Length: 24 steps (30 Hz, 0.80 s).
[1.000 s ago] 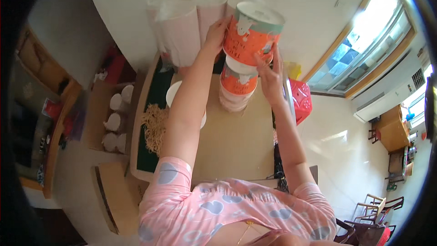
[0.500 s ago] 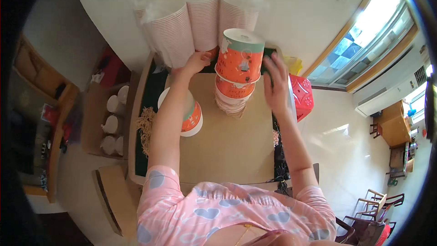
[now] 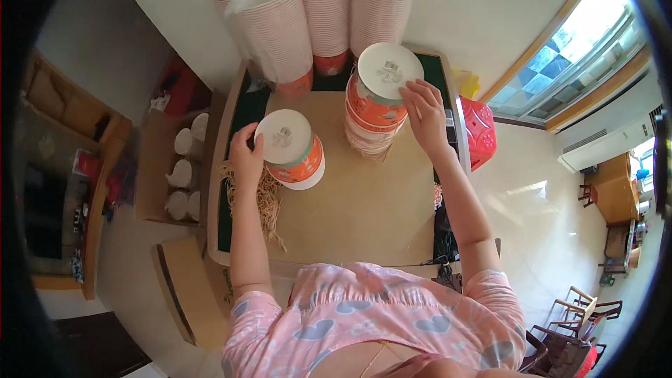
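My left hand point(image 3: 246, 157) is beside a short stack of upside-down paper buckets point(image 3: 297, 150), orange and green with a white base on top. Its thumb and fingers are apart, the thumb at the upper bucket's edge. My right hand point(image 3: 424, 110) is at a taller stack of upside-down buckets point(image 3: 376, 101), its stretched fingers touching the rim of the top base. Tan cords hang around the lower part of that taller stack. A bundle of tan paper cords point(image 3: 266, 199) lies by my left forearm, which partly covers it.
Tall nested columns of paper buckets point(image 3: 325, 17) in clear plastic stand against the wall. A cardboard box point(image 3: 152, 189) with white containers is on the left, near a flat carton point(image 3: 192, 287). A red plastic stool point(image 3: 477, 133) and black cables point(image 3: 446, 248) are on the right.
My left hand has come back from the far columns to the short stack. My right hand has moved in to touch the taller stack's top. The head view has shifted slightly.
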Motion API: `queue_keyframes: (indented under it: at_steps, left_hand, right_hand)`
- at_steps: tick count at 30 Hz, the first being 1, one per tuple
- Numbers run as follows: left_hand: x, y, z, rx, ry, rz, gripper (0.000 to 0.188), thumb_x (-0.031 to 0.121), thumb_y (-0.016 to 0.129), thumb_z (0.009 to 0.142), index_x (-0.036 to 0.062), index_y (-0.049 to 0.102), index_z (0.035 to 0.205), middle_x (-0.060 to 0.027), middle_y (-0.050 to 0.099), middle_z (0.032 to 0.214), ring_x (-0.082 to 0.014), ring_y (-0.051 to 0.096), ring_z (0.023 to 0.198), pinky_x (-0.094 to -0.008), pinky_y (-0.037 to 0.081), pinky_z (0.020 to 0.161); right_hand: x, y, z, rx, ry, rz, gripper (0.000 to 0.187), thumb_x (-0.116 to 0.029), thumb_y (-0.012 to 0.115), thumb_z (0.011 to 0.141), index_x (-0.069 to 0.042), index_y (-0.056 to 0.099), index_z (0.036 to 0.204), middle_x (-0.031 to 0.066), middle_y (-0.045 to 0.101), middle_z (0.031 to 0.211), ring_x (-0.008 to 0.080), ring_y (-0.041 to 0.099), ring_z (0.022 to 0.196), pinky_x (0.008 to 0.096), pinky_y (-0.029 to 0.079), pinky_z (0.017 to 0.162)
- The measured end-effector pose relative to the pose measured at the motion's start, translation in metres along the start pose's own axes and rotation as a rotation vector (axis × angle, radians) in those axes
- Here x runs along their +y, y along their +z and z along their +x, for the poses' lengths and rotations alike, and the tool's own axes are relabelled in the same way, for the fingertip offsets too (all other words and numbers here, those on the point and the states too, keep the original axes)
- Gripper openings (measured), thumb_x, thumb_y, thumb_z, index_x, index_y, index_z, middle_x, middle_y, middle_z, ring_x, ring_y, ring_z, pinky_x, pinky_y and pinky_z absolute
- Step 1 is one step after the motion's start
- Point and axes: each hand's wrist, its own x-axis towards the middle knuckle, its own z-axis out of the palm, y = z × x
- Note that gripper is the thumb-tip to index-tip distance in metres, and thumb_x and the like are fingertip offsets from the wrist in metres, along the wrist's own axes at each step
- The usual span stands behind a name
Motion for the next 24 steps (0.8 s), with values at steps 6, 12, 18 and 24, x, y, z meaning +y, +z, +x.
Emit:
queue_keyframes:
  at_steps: [6, 12, 18, 24]
  left_hand:
    - [0.007, -0.009, 0.008, -0.245, -0.397, 0.437, 0.043, 0.04, 0.056, 0.084, -0.0006, 0.058, 0.097, -0.015, 0.062, 0.092, -0.0342, 0.059, 0.09, -0.043, 0.046, 0.079]
    - [-0.007, 0.0, 0.02, -0.356, -0.178, 0.547, 0.037, 0.034, 0.039, 0.092, 0.0016, 0.057, 0.09, -0.0198, 0.062, 0.094, -0.0384, 0.058, 0.09, -0.0482, 0.046, 0.075]
    - [0.014, 0.002, 0.016, -0.354, -0.088, 0.629, 0.032, 0.028, 0.037, 0.093, 0.0028, 0.057, 0.089, -0.0198, 0.063, 0.087, -0.0377, 0.06, 0.085, -0.0484, 0.047, 0.073]
    - [0.018, -0.003, 0.023, -0.304, -0.038, 0.63, 0.03, 0.027, 0.039, 0.093, 0.0033, 0.055, 0.085, -0.0186, 0.062, 0.081, -0.0372, 0.06, 0.082, -0.0493, 0.047, 0.069]
  right_hand:
    - [0.01, 0.009, -0.005, -0.042, 0.015, -0.054, 0.02, -0.009, 0.061, 0.08, -0.01, 0.064, 0.1, 0.0088, 0.06, 0.106, 0.0289, 0.051, 0.109, 0.0401, 0.041, 0.092]
    - [0.013, 0.015, -0.011, -0.105, -0.004, -0.114, 0.028, -0.008, 0.06, 0.079, -0.012, 0.062, 0.106, 0.011, 0.056, 0.115, 0.0305, 0.049, 0.113, 0.0412, 0.039, 0.093]
    - [-0.031, -0.008, -0.016, -0.042, 0.058, -0.012, 0.033, -0.003, 0.059, 0.077, -0.012, 0.061, 0.109, 0.0119, 0.052, 0.12, 0.032, 0.049, 0.108, 0.041, 0.04, 0.091]
    - [-0.058, -0.022, -0.033, -0.122, 0.074, 0.059, 0.029, 0.0, 0.056, 0.08, -0.008, 0.061, 0.107, 0.0131, 0.057, 0.111, 0.0309, 0.052, 0.105, 0.0374, 0.043, 0.088]
